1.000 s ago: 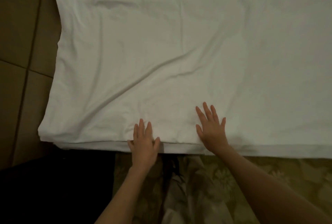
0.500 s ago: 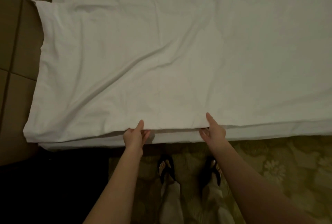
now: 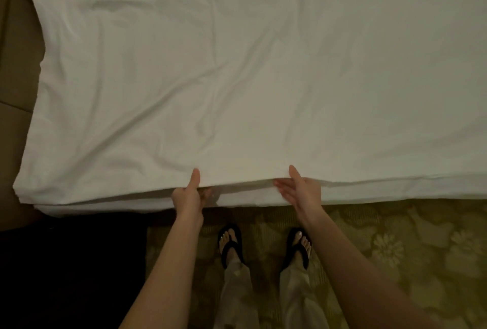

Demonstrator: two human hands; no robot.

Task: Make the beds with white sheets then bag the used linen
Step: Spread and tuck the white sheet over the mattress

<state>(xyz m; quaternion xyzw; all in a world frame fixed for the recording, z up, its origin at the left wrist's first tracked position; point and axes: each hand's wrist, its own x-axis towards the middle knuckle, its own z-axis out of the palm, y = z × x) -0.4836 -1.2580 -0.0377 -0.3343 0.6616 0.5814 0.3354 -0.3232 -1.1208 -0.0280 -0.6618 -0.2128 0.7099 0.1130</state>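
Looking down from the head view, a white top sheet point(image 3: 237, 91) lies spread over the bed point(image 3: 263, 198), pale and matte in dim light, with soft creases fanning from the near edge toward the far left. Its long axis runs left to right across the picture; its left end hangs past the mattress corner over the brown tiled floor point(image 3: 15, 65), while its right end runs out of the picture. A second white layer shows just under it along the near edge, and more white bedding lies at the far side.

The left hand point(image 3: 188, 195) pinches the near hem of the sheet, thumb lying on top and pointing away, fingers curled under the fabric, so this grip is closed on the cloth. The right hand point(image 3: 300, 189) holds the same hem a little to the right, thumb on top, the fingers extended leftward beneath the raised edge; its grip is loose and only partly closed round the hem. Between the two hands the hem is lifted slightly off the layer below.

Near the bed, two feet in black flip-flops point(image 3: 230, 245) stand on a patterned floral carpet point(image 3: 395, 249), with light trouser legs point(image 3: 237, 297) below them. A dark area fills the near left.
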